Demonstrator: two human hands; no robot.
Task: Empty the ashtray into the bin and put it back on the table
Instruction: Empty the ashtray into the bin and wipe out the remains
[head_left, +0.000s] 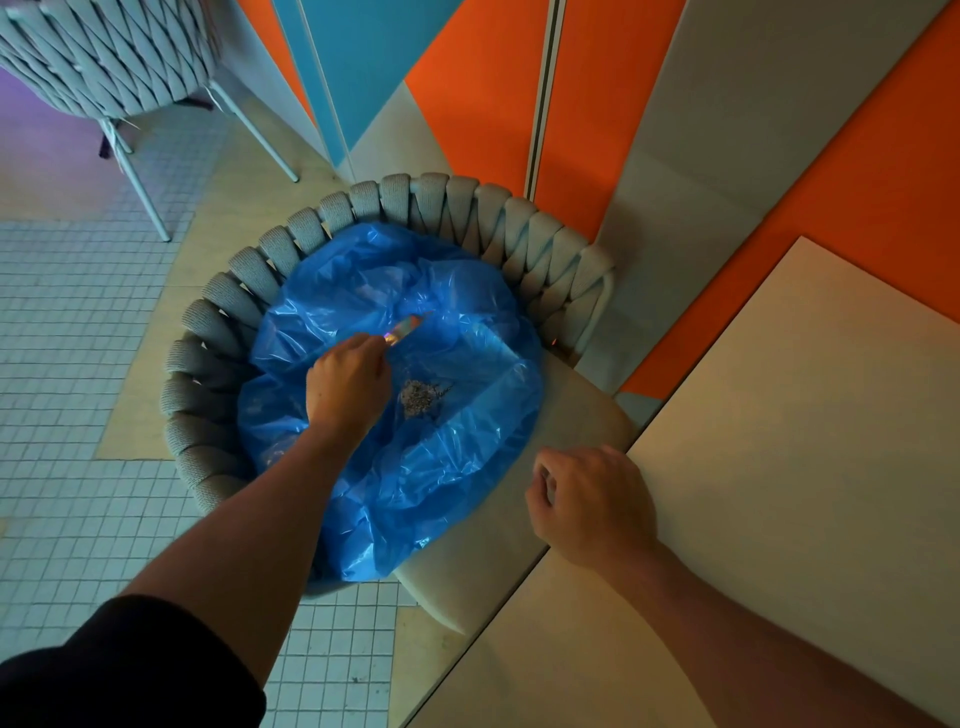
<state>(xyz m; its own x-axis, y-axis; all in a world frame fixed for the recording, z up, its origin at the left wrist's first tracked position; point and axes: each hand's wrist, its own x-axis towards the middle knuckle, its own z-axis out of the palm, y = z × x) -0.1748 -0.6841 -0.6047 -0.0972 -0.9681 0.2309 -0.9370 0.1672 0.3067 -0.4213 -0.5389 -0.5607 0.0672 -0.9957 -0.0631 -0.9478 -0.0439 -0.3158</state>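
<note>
While a second woven rope chair (98, 57) stands on the small-tiled floor (78, 332) at the upper left, the left hand (349, 383) reaches out over a blue plastic bin bag (447, 467) spread across the seat of a nearer rope-backed chair (467, 208). Its fingers are closed around the edge of a small glassy ashtray (402, 329), tipped on its side above the bag. Just to the right of that hand, a little heap of grey ash (422, 398) lies on the plastic. Further right, the right hand (592, 501) is curled loosely into a fist with nothing in it, resting at the corner of a pale table top (779, 415) just beside the bag's edge. Orange, blue and grey wall panels (779, 130) rise behind.
</note>
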